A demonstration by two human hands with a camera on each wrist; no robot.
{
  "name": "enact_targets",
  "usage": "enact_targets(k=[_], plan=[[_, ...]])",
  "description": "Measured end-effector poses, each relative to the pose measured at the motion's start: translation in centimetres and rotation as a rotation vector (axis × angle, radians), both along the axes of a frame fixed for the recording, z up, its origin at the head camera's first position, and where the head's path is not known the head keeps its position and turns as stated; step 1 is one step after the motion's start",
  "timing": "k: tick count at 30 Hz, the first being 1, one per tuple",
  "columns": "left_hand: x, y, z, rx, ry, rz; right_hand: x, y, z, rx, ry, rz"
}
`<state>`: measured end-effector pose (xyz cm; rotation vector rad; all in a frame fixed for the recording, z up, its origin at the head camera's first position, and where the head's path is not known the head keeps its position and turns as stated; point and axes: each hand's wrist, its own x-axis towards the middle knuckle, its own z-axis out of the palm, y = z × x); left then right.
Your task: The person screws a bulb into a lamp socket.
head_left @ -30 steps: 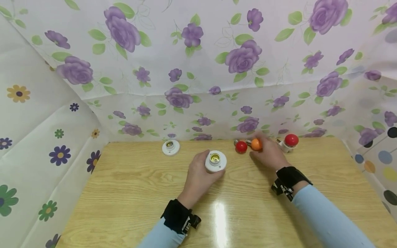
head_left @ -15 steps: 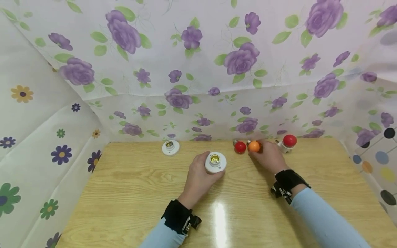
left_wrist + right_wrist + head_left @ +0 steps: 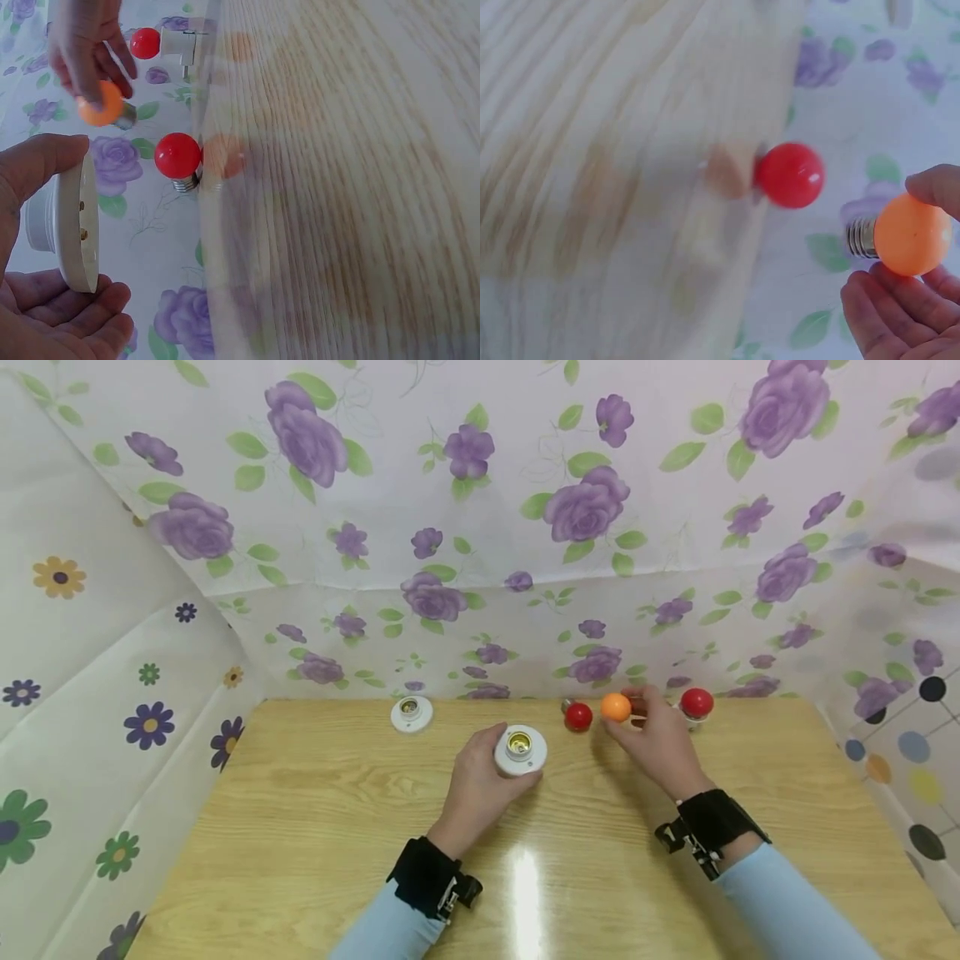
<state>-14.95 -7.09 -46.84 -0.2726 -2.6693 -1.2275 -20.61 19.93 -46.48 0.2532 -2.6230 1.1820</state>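
currently, left fingers (image 3: 79, 315) grip one of two round sockets (image 3: 521, 752), right fingers (image 3: 900, 307) one orange bulb (image 3: 911, 234) of three.

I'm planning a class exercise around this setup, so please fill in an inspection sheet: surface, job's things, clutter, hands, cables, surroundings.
Surface: wood-grain table, with a glare patch toward the front.
Job's things: held socket, white, no bulb in it; orange bulb, metal base bare; spare socket, back left, no bulb; loose red bulb, near the back edge; fitted red bulb, in a white plug holder, back right.
Clutter: nothing seen.
Hands: left hand grips the held socket; right hand holds the orange bulb off the table.
Cables: nothing seen.
Surroundings: rose-patterned sheet behind; flowered sheet at left; dotted sheet at right.
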Motion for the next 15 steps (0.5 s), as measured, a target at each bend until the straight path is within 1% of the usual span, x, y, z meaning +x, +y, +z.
enact_targets(k=[4, 7, 12, 15], plan=[[-0.1, 0.1, 0.0, 0.004, 0.002, -0.003, 0.9, -1.0, 1.1, -0.008, 0.066, 0.026], [-0.3, 0.2, 0.1, 0.022, 0.008, -0.023, 1.3, -1.6, 1.8, -0.023, 0.097, 0.044], [-0.5, 0.5, 0.1, 0.039, 0.012, -0.053, 2.2, -2.8, 3.4, -0.078, 0.086, 0.101], [-0.3, 0.5, 0.1, 0.04, 0.011, -0.057, 2.9, -3.5, 4.5, -0.146, 0.057, 0.161]])
